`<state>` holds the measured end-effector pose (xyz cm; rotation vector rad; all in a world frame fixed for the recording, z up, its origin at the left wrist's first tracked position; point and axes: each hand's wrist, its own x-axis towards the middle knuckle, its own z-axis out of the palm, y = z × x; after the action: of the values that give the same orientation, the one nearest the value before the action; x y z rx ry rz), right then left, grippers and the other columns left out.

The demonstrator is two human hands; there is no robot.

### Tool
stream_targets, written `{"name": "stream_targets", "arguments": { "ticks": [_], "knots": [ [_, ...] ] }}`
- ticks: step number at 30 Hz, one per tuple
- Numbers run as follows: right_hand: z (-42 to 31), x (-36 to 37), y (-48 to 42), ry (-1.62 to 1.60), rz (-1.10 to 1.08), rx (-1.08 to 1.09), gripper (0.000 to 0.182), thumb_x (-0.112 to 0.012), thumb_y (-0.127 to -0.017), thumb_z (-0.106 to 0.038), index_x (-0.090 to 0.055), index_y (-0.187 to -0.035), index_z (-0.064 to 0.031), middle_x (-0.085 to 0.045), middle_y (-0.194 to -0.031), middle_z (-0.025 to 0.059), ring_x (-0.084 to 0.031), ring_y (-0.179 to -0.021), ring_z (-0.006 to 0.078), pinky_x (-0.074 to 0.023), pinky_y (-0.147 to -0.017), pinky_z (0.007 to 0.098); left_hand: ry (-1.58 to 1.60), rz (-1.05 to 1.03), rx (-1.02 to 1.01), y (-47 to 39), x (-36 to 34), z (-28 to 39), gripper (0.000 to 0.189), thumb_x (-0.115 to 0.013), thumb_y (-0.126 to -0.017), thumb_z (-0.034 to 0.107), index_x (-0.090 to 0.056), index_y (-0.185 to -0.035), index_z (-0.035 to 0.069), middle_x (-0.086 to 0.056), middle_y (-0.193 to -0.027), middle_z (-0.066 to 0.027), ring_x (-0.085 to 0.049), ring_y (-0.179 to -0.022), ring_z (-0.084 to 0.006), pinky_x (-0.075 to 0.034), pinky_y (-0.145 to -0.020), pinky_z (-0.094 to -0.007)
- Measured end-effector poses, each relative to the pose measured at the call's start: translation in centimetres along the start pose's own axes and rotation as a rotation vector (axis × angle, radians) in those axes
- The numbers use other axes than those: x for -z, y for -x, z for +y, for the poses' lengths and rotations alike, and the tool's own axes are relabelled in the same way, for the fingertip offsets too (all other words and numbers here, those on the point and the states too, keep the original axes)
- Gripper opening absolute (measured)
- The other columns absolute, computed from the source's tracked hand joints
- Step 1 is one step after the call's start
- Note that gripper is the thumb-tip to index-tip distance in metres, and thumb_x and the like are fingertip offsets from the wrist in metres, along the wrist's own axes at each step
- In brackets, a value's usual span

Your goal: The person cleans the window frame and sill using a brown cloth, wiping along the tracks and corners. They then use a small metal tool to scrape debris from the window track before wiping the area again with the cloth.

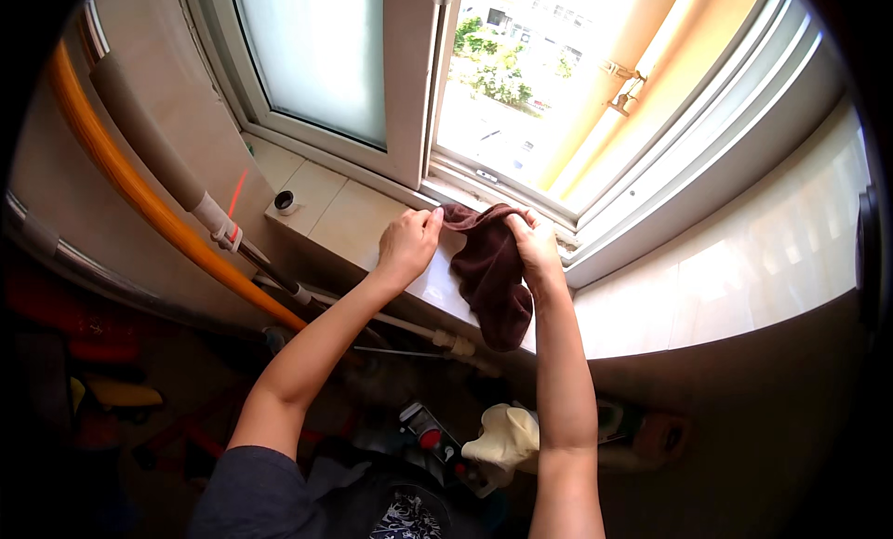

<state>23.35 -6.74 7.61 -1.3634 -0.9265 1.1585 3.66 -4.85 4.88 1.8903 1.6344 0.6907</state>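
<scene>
A dark maroon cloth (pixel 488 267) hangs in folds between my two hands, over the tiled window ledge. My left hand (pixel 410 244) pinches its upper left corner between thumb and fingers. The upper right part of the cloth is gripped by my right hand (pixel 536 242), close to the window frame. Right behind the cloth runs the sliding window's lower track (pixel 460 183), which looks dirty. The cloth's lower end droops past the front edge of the ledge (pixel 356 225).
A frosted window sash (pixel 314 64) covers the left side; the right side stands open to the outside. On the ledge's left end is a small black-and-white pipe fitting (pixel 284 201). Poles, one with an orange handle (pixel 174 235), lean at left. Bottles and a pale cloth-like item (pixel 504 434) lie below.
</scene>
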Motion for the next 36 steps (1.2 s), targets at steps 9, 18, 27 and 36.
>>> {"name": "stream_targets", "arguments": {
  "ticks": [9, 18, 27, 36],
  "knots": [
    [0.7, -6.0, -6.7, 1.046, 0.147, 0.720, 0.015, -0.066, -0.078, -0.011, -0.065, -0.092, -0.0048, -0.065, -0.100, 0.0125, -0.063, -0.093, 0.0281, -0.0511, -0.080, 0.0354, -0.256, 0.414, -0.330, 0.7, -0.6, -5.4, 0.035, -0.063, -0.079, 0.017, -0.055, -0.111, 0.003, -0.052, -0.118, -0.0151, -0.044, -0.115, -0.0329, -0.031, -0.099, -0.0449],
    [2.4, -9.3, -9.0, 1.404, 0.210, 0.718, 0.009, -0.060, -0.076, -0.012, -0.068, -0.075, -0.0084, -0.056, -0.093, 0.0089, -0.053, -0.095, 0.0248, -0.0405, -0.082, 0.0369, -0.264, 0.428, -0.290, 1.0, -0.2, -5.1, 0.037, -0.063, -0.076, 0.014, -0.055, -0.111, 0.003, -0.052, -0.119, -0.0152, -0.045, -0.116, -0.0331, -0.032, -0.100, -0.0451],
    [1.9, -7.9, -8.8, 1.480, 0.200, 0.829, 0.012, -0.059, -0.081, -0.014, -0.066, -0.073, -0.0090, -0.055, -0.087, 0.0071, -0.052, -0.090, 0.0232, -0.0371, -0.081, 0.0375, -0.277, 0.420, -0.299, 0.9, -0.1, -5.5, 0.037, -0.063, -0.076, 0.014, -0.055, -0.110, 0.004, -0.052, -0.119, -0.0147, -0.044, -0.116, -0.0332, -0.032, -0.100, -0.0456],
    [2.8, -10.7, -10.2, 1.281, 0.187, 0.808, 0.014, -0.060, -0.084, -0.025, -0.068, -0.088, -0.0136, -0.054, -0.087, 0.0065, -0.054, -0.090, 0.0233, -0.0374, -0.080, 0.0397, -0.292, 0.418, -0.322, 0.7, -0.5, -5.2, 0.037, -0.063, -0.075, 0.014, -0.056, -0.111, 0.004, -0.052, -0.118, -0.0143, -0.045, -0.116, -0.0329, -0.032, -0.100, -0.0452]
  ]
}}
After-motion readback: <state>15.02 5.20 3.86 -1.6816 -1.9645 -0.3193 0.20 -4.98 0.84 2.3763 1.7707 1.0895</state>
